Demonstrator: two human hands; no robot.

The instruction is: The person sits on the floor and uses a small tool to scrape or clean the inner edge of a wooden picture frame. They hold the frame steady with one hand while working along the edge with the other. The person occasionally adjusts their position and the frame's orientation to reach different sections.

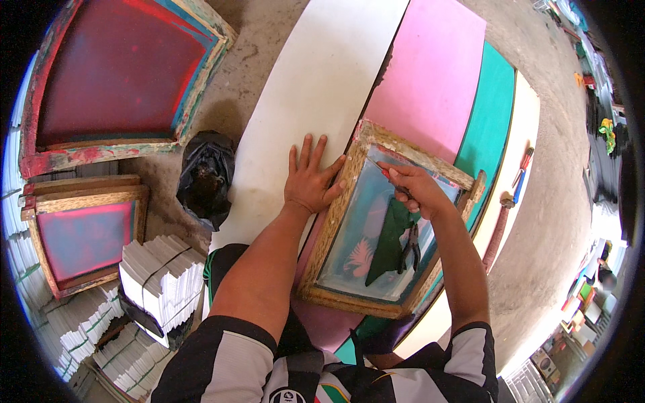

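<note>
A wooden-framed printing screen lies tilted across the painted boards in front of me. My left hand is spread on the white board, its thumb and forefinger against the frame's left edge. Above the upper part of the mesh, my right hand is closed around a red-handled tool with a thin tip pointing at the frame's upper left inner corner. The fingers hide much of its handle, so its exact kind is unclear. Lying on the mesh are a dark green piece and black-handled pliers.
Pink, green and cream boards lie side by side. On the cream one rest a hammer and red-and-blue-handled tools. To the left are two more screens, a black plastic bag and bundled paper stacks.
</note>
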